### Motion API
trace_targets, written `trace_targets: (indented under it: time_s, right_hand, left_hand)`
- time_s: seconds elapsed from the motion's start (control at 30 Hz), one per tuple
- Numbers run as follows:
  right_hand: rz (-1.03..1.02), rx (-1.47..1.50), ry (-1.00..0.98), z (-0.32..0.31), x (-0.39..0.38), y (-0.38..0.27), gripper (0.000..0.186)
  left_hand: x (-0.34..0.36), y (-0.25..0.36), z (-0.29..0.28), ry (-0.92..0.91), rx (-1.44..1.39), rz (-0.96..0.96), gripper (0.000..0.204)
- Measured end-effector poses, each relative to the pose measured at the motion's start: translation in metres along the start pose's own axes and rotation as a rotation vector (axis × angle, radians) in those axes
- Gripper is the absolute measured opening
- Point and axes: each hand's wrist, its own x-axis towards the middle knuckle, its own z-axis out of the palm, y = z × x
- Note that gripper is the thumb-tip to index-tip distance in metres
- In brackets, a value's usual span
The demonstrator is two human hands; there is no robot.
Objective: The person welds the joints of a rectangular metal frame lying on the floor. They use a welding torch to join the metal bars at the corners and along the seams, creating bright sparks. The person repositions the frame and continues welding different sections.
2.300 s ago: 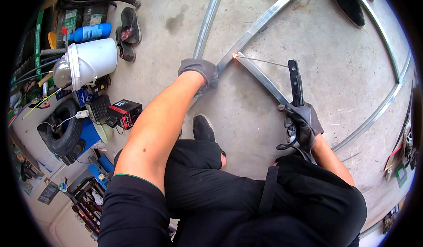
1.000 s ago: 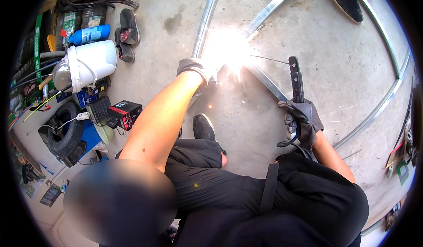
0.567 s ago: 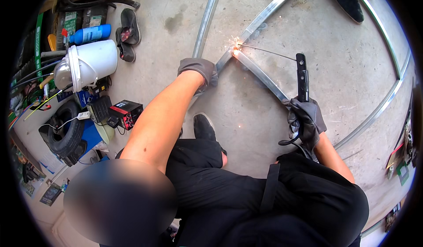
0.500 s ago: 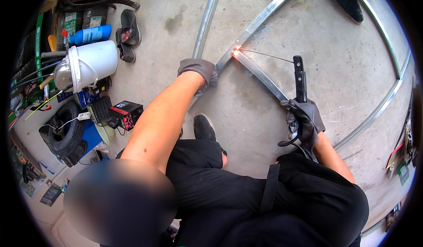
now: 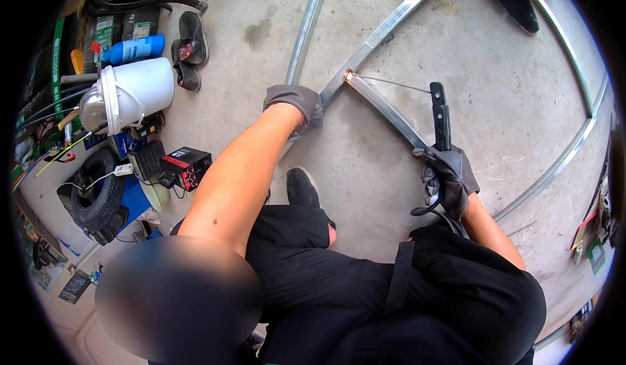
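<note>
Holder is gripped in R hand, fingers closed round it; rod is aimed left at glowing joint btwn. strut & frame, nearer gloved L hand, laid on frame, finger closure hidden.

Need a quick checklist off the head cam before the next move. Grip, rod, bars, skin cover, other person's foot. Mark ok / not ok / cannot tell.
1. Holder grip: ok. Gloved right hand is closed around the black electrode holder.
2. Rod aim: ok. The thin rod points at the glowing joint; actual contact is too small to tell.
3. Left-hand hold: cannot tell. Gloved left hand is at the metal bars, but its fingers are hidden.
4. Forearm cover: not ok. Left forearm and right forearm are bare.
5. Other person's shoe: ok. At the top edge, apart from the joint.
</note>
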Motion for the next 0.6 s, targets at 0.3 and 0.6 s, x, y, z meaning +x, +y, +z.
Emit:
trace_targets:
  time_s: [0.3, 0.6]
  right_hand:
    - [0.139, 0.158, -0.01, -0.007, 0.004, 0.005, 0.025]
    - [-0.034, 0.029, -0.041, -0.008, 0.002, 0.006, 0.025]
  left_hand:
    - [0.008, -0.002, 0.011, 0.157, -0.207, -0.161, 0.04]
    - [0.003, 0.0, 0.002, 0.026, 0.127, 0.057, 0.027]
